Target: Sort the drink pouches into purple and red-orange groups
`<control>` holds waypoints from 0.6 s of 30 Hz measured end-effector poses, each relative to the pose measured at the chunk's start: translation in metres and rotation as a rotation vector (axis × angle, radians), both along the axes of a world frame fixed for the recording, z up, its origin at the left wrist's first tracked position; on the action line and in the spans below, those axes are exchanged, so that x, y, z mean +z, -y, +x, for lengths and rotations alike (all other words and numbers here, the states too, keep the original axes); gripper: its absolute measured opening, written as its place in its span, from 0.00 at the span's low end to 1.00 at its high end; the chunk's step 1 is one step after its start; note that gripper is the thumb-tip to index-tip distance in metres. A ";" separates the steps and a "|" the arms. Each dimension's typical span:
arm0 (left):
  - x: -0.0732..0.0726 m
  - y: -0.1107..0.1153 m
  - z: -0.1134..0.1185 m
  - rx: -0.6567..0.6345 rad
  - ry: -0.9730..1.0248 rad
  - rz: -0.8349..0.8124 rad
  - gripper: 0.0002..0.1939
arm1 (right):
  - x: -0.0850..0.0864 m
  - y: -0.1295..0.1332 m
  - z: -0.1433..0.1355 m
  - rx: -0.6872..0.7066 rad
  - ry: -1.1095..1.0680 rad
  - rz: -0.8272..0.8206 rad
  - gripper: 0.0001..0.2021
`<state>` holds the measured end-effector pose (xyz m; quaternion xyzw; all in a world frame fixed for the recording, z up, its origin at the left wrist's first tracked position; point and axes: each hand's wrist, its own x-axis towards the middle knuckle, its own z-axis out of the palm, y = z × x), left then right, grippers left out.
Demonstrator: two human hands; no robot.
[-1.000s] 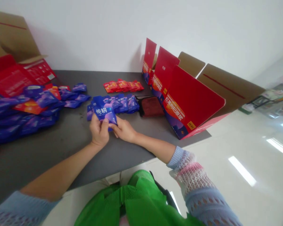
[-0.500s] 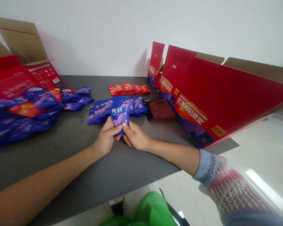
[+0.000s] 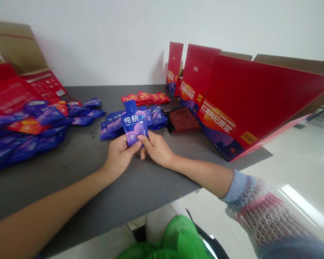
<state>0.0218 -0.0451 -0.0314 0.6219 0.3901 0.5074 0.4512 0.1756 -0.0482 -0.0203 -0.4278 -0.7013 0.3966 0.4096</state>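
A blue pouch (image 3: 135, 124) with white lettering is held up over the grey table (image 3: 102, 201), its spout end pointing away. My left hand (image 3: 120, 154) grips its lower left side, thumb on the front. On the lower right side my right hand (image 3: 158, 148) pinches it in the same way. Just behind the pouch lies a row of blue pouches (image 3: 112, 124), partly hidden by it. Farther back is a row of red pouches (image 3: 145, 97).
Blue pouches (image 3: 35, 145) with some red ones pile up at the left, before an open red carton (image 3: 40, 86). A brown cloth pouch (image 3: 184, 120) lies right of centre. Tall red boxes (image 3: 248, 104) line the right side. A wall stands behind.
The held pouch has tilted to the left and its lower part shows more. Both hands still grip it. The whole view has shifted slightly.
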 end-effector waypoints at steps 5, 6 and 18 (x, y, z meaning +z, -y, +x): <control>0.006 0.008 0.004 0.115 0.020 0.037 0.16 | 0.005 0.003 0.001 -0.080 0.083 0.103 0.17; 0.006 0.009 0.004 0.120 0.024 0.036 0.17 | 0.005 0.003 0.002 -0.100 0.091 0.113 0.17; 0.009 0.013 0.003 0.155 0.005 -0.038 0.18 | 0.009 0.009 0.000 -0.162 0.180 0.018 0.31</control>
